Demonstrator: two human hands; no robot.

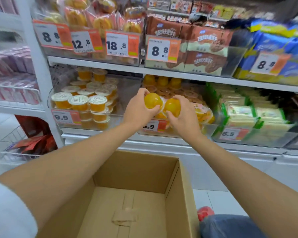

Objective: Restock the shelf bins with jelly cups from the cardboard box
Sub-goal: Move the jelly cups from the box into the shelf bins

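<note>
left grip (138,111) clasps left jelly cup (152,100), right grip (185,117) right jelly cup (173,106), domed bottoms facing camera

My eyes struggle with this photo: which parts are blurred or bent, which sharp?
Head view: blue packets upper right smear with motion blur; held jelly cups and cardboard box are fairly sharp; the white shelf post leans from wide-angle distortion; light is even.
</note>
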